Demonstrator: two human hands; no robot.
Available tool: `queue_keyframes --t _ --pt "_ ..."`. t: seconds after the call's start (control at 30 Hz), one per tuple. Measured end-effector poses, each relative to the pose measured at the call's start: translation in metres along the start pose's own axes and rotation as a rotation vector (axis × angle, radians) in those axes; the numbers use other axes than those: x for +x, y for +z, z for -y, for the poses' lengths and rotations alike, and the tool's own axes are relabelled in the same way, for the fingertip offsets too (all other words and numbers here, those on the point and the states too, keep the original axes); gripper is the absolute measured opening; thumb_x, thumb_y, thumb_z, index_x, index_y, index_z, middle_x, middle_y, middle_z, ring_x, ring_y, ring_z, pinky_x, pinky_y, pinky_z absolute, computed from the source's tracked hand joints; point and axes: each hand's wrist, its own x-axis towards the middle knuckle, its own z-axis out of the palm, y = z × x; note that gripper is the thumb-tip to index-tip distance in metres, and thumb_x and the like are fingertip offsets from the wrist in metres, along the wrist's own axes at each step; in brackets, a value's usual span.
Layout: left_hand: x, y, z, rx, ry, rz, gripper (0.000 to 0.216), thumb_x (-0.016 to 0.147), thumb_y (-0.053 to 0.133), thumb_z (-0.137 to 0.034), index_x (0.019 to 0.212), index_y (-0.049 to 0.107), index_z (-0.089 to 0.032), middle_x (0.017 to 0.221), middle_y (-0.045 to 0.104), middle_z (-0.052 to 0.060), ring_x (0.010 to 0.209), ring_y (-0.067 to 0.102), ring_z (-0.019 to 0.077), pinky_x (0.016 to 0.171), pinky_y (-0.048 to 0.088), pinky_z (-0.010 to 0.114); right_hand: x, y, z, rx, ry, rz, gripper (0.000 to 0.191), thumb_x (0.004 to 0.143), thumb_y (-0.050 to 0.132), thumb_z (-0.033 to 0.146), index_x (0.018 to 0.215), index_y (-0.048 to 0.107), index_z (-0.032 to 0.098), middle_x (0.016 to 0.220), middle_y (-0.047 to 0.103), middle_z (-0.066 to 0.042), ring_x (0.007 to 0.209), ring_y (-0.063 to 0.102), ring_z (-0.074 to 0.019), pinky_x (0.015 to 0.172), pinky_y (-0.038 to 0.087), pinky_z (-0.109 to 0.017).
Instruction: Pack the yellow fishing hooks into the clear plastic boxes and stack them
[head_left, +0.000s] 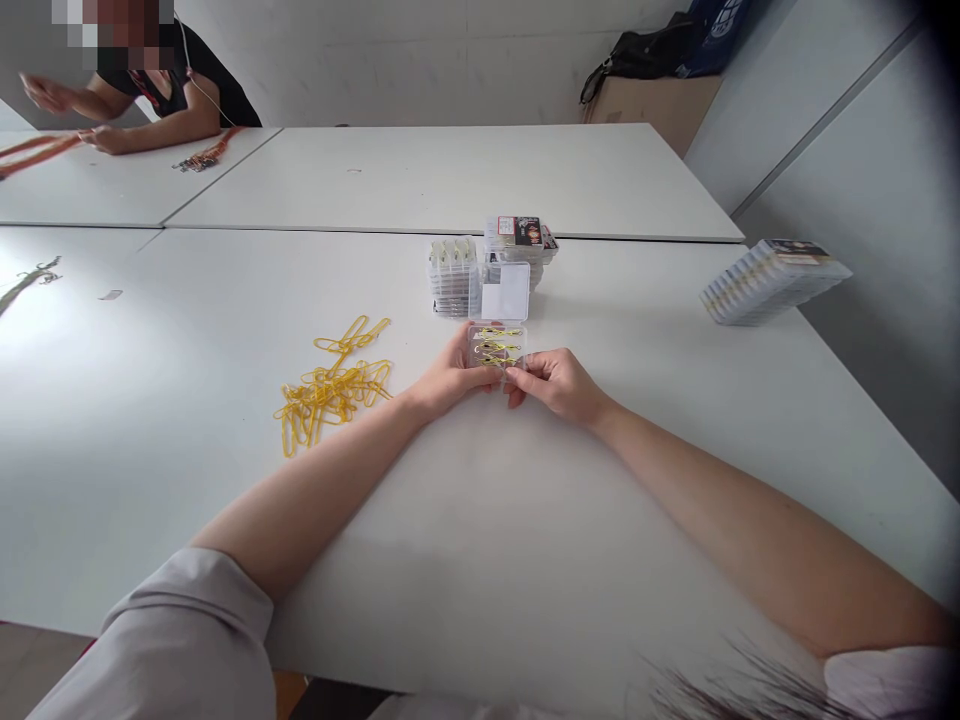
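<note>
Between my hands is a small clear plastic box, its lid raised away from me with a white card inside it. Several fishing hooks with yellow-green parts lie in rows in the box. My left hand grips the box at its left side, thumb along the near edge. At the near right corner, my right hand has its thumb and forefinger pinched; whether a hook is between them is too small to tell. Left of my left forearm lies a loose heap of yellow looped cords.
Behind the box stand a stack of clear boxes and labelled boxes. Another leaning stack is at the table's right edge. Across the table, a person handles orange cords. A carton stands at the back right.
</note>
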Motion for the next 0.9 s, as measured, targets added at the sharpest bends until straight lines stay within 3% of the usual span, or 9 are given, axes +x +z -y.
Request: queue_keyframes --t 0.53,0.9 --pt "0.0032 -0.0062 0.0052 0.011 -0.009 0.046 0.064 0.067 0.088 -0.030 0.116 0.047 -0.018 0.085 0.067 0.001 0.073 0.065 0.0152 0.069 0.050 0.030 0.0011 -0.0017 0.0012 0.048 0.056 0.003 0.033 0.075 0.077 0.049 0.065 0.071 0.018 0.072 0.077 -0.007 0.066 0.073 -0.0210 0.066 0.058 -0.031" --pt "0.0034 -0.0060 0.0063 0.047 0.012 0.014 0.067 0.065 0.089 -0.034 0.115 0.047 -0.019 0.088 0.065 0.001 0.071 0.064 0.0130 0.067 0.051 0.028 -0.0011 0.0004 0.0067 -0.005 0.076 -0.045 0.035 0.075 0.076 0.043 0.053 0.062 0.018 0.052 0.068 -0.004 0.051 0.066 -0.0164 0.056 0.054 -0.028"
